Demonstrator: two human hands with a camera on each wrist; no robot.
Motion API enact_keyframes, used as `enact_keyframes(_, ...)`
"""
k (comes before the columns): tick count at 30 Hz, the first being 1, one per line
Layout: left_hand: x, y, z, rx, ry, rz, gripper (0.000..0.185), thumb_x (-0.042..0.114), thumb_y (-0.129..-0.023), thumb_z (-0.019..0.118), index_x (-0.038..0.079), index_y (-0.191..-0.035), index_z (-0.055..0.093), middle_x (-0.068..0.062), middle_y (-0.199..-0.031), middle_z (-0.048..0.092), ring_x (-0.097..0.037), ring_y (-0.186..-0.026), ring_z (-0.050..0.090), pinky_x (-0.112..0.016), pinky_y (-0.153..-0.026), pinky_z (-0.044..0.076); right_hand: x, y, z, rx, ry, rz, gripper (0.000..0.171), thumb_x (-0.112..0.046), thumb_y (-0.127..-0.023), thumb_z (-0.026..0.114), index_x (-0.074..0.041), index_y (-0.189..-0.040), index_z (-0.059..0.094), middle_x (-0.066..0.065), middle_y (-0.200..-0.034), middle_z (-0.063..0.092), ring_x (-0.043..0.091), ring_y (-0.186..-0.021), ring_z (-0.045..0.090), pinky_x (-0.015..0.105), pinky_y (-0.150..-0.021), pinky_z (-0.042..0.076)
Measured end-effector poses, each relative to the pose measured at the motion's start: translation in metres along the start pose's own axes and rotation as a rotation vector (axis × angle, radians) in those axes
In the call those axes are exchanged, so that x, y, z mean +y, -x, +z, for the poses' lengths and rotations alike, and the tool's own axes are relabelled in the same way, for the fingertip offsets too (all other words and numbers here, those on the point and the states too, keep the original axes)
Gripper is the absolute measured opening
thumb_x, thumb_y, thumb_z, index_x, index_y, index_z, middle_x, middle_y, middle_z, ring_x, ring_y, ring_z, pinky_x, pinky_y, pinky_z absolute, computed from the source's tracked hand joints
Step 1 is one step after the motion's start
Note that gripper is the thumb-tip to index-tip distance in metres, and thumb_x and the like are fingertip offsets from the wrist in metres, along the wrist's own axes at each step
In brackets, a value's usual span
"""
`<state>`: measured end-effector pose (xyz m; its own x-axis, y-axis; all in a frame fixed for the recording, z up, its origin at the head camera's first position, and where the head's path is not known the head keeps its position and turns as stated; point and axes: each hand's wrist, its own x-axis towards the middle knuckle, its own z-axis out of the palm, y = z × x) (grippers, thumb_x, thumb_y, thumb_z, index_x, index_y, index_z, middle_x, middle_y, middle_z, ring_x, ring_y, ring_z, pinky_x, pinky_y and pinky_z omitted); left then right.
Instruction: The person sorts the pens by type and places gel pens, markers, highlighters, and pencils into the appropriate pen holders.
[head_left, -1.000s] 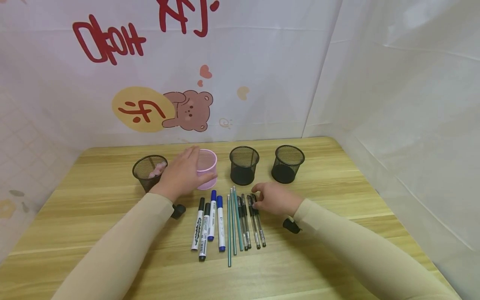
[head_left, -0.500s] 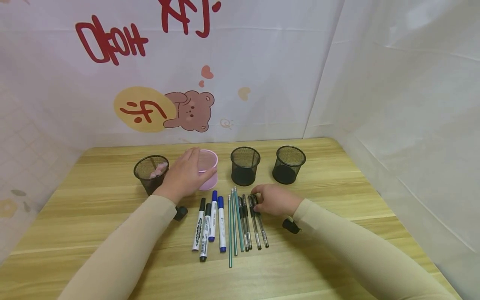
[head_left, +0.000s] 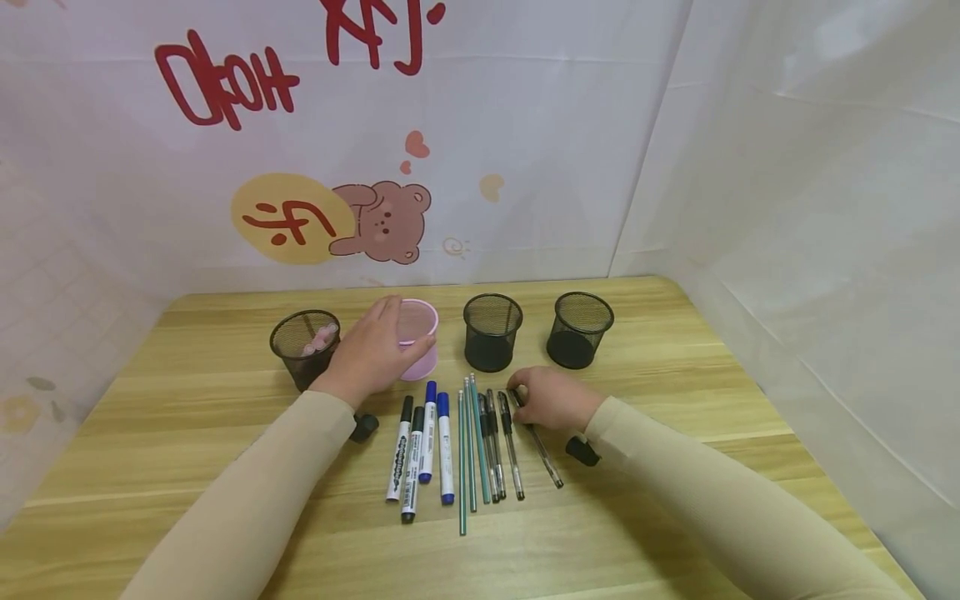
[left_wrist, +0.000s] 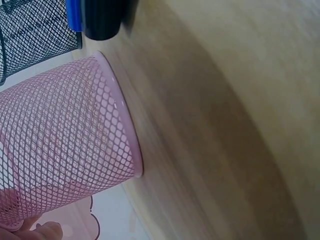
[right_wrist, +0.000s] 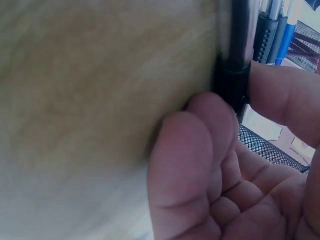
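My left hand [head_left: 372,353] grips a pink mesh cup [head_left: 420,335] standing on the table; in the left wrist view the cup [left_wrist: 70,135] stands upright on the wood. My right hand [head_left: 550,398] pinches the top end of a black gel pen [head_left: 542,446], which lies slanted away from the row of pens. In the right wrist view the thumb and fingers [right_wrist: 200,130] close round the pen's black barrel [right_wrist: 234,50]. Beside it lie other gel pens [head_left: 492,446], green pencils [head_left: 466,450] and black and blue markers [head_left: 426,437].
Three black mesh cups stand along the back: one at the left [head_left: 303,346] with something pink inside, one in the middle [head_left: 491,332], one at the right [head_left: 579,329]. The wooden table [head_left: 675,392] is walled by white sheeting behind and to the right.
My right hand has drawn one black gel pen out of the row; its lower end has swung to the right. The left hand stays on the pink cup.
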<state>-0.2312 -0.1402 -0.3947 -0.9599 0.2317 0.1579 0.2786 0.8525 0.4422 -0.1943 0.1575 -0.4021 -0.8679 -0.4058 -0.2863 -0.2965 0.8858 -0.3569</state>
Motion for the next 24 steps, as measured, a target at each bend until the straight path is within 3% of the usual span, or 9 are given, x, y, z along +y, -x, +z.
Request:
enact_keyframes(7, -0.0014, 0.0001, 0.0016, 0.003, 0.005, -0.013, 0.098, 0.074, -0.095, 0.056, 0.007, -0.162, 0.030, -0.016, -0.159, 0.045, -0.039, -0.138, 0.054, -0.062, -0.114, 0.047, -0.0009, 0.0001, 0.0027, 0.026, 0.006, 0.002, 0.044, -0.018, -0.088, 0.081, -0.008, -0.130, 0.069, -0.003, -0.085, 0.068, 0.015, -0.076, 0.059, 0.033, -0.079, 0.052)
enact_keyframes(16, -0.0019, -0.0013, 0.0038, 0.010, 0.013, -0.010, 0.092, 0.065, -0.096, 0.062, 0.007, -0.161, 0.032, -0.016, -0.159, 0.045, -0.039, -0.137, 0.054, -0.063, -0.113, 0.047, -0.0023, 0.0010, 0.0042, 0.047, 0.021, -0.003, 0.042, -0.018, -0.089, 0.081, -0.009, -0.128, 0.070, 0.003, -0.106, 0.074, 0.017, -0.085, 0.058, 0.037, -0.087, 0.054)
enact_keyframes(24, -0.0022, 0.0000, 0.0030, 0.016, 0.009, -0.002, 0.093, 0.069, -0.096, 0.059, 0.007, -0.160, 0.033, -0.016, -0.156, 0.047, -0.038, -0.136, 0.055, -0.062, -0.114, 0.047, -0.0038, 0.0033, 0.0032, 0.048, 0.004, -0.004, 0.041, -0.016, -0.088, 0.081, -0.009, -0.128, 0.069, 0.002, -0.104, 0.074, 0.017, -0.085, 0.059, 0.036, -0.085, 0.054)
